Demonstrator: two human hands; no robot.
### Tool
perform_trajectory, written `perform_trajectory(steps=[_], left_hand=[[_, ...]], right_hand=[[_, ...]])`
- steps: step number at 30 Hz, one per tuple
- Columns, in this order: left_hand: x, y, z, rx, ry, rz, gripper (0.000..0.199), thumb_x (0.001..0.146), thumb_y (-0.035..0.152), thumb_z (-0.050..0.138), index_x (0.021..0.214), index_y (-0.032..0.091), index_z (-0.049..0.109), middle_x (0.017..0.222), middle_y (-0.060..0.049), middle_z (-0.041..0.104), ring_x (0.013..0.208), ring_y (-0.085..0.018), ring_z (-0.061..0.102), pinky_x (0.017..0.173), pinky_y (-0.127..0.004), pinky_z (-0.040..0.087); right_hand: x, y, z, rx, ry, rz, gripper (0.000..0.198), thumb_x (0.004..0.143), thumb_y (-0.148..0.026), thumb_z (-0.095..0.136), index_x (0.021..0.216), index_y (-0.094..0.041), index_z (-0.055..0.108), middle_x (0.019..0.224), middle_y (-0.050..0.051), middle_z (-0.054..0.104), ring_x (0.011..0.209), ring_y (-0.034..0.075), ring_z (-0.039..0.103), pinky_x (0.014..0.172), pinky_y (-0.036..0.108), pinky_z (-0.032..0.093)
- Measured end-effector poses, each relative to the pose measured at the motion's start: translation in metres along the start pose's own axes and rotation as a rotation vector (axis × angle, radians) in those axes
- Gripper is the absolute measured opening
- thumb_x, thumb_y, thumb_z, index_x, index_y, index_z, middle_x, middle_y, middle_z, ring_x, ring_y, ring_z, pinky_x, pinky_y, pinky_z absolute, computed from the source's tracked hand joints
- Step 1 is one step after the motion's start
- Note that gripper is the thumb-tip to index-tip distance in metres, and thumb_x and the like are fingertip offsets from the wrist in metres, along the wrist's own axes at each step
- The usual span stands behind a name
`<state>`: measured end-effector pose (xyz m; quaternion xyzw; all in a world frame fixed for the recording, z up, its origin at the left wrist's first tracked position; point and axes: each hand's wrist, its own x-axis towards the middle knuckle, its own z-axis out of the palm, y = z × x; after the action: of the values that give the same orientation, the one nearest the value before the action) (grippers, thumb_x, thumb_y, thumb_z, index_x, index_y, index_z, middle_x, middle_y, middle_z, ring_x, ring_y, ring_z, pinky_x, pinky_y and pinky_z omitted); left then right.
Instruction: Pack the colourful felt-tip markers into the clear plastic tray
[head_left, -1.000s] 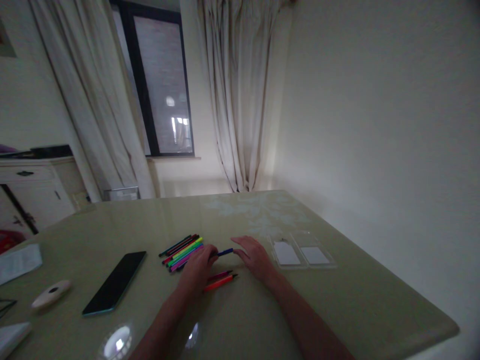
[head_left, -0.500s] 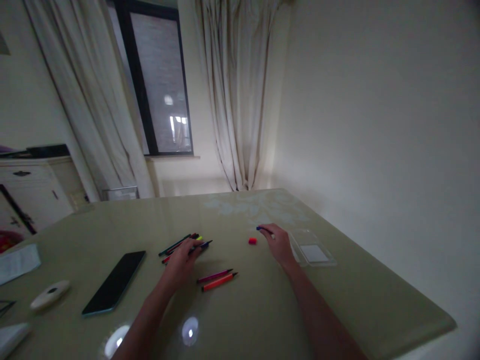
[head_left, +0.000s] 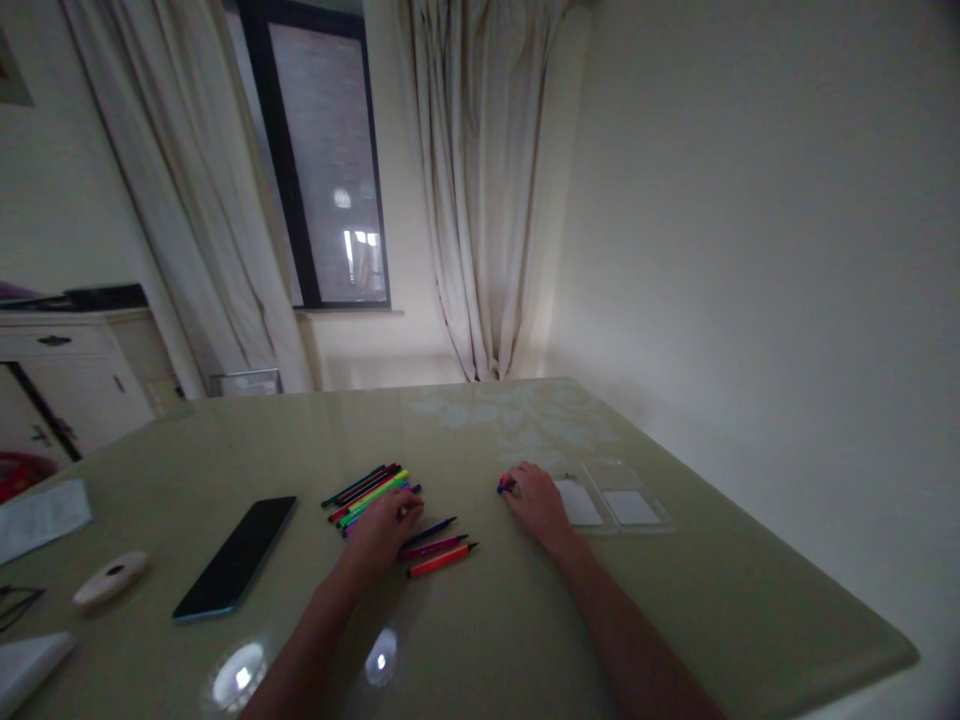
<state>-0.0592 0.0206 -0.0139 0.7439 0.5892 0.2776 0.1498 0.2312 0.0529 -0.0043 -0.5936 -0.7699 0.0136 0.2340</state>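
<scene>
My left hand [head_left: 384, 528] is just above the table, fingers loosely curled with a gap between them and nothing visible inside. Beside it lies an uncapped blue marker [head_left: 431, 532], its dark tip pointing right. A magenta marker [head_left: 435, 547] and a red-orange marker [head_left: 441, 561], both uncapped, lie next to it. Under and behind that hand is a row of coloured markers [head_left: 369, 492]. My right hand [head_left: 534, 500] is low over the table, its fingers pinched on a small blue marker cap [head_left: 500, 489]. The red cap [head_left: 505, 481] is partly hidden at those fingertips.
A clear plastic case [head_left: 634, 507] lies opened flat right of my right hand. To the left are a black phone [head_left: 236, 558], a white oval device [head_left: 111, 580] and a paper sheet [head_left: 45, 520]. The table [head_left: 712, 600] meets the wall on the right.
My left hand has moved right and nearer, and the blue marker now lies beside the magenta one. My right hand has lowered the blue cap leftward to the red cap.
</scene>
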Motion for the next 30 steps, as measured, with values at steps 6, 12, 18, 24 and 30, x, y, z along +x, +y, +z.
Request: perform_trajectory(steps=[6, 12, 18, 24, 30], left_hand=[[-0.002, -0.015, -0.004, 0.263, 0.132, -0.092, 0.013, 0.089, 0.026, 0.058, 0.094, 0.021, 0.07, 0.107, -0.01, 0.069, 0.104, -0.027, 0.064, 0.091, -0.038, 0.048], [-0.001, 0.008, -0.004, 0.188, 0.031, 0.001, 0.009, 0.089, 0.019, 0.06, 0.092, 0.021, 0.068, 0.102, -0.008, 0.072, 0.104, -0.027, 0.064, 0.094, -0.039, 0.046], [-0.004, 0.041, 0.001, -0.105, 0.015, 0.183, 0.022, 0.097, 0.029, 0.049, 0.1, 0.025, 0.071, 0.107, -0.006, 0.068, 0.1, -0.022, 0.066, 0.093, -0.033, 0.05], [0.001, 0.022, -0.005, -0.18, 0.079, 0.154, 0.024, 0.097, 0.034, 0.047, 0.1, 0.024, 0.069, 0.108, -0.006, 0.068, 0.1, -0.023, 0.067, 0.092, -0.035, 0.052], [0.007, -0.023, -0.015, -0.143, 0.156, 0.024, 0.024, 0.089, 0.04, 0.057, 0.096, 0.022, 0.071, 0.107, -0.009, 0.074, 0.103, -0.029, 0.068, 0.094, -0.041, 0.05]], right_hand=[[-0.001, -0.007, 0.004, 0.069, 0.05, -0.037, 0.012, 0.092, -0.015, 0.065, 0.096, -0.019, 0.075, 0.101, 0.009, 0.07, 0.1, 0.023, 0.064, 0.09, 0.032, 0.048], [-0.011, -0.039, 0.015, 0.268, 0.009, -0.27, 0.033, 0.098, -0.029, 0.064, 0.131, -0.023, 0.066, 0.123, 0.009, 0.069, 0.114, 0.022, 0.063, 0.101, 0.034, 0.047], [-0.014, -0.052, 0.02, 0.304, 0.049, -0.452, 0.022, 0.098, -0.022, 0.065, 0.118, -0.024, 0.074, 0.105, 0.006, 0.075, 0.101, 0.02, 0.067, 0.092, 0.031, 0.051], [-0.002, -0.017, 0.001, 0.434, 0.188, -0.385, 0.021, 0.098, -0.02, 0.06, 0.105, -0.025, 0.079, 0.1, 0.005, 0.077, 0.095, 0.019, 0.07, 0.089, 0.03, 0.053], [0.005, 0.021, -0.007, 0.361, 0.359, -0.03, 0.021, 0.096, -0.024, 0.059, 0.098, -0.021, 0.08, 0.099, 0.009, 0.074, 0.094, 0.023, 0.07, 0.088, 0.036, 0.053]])
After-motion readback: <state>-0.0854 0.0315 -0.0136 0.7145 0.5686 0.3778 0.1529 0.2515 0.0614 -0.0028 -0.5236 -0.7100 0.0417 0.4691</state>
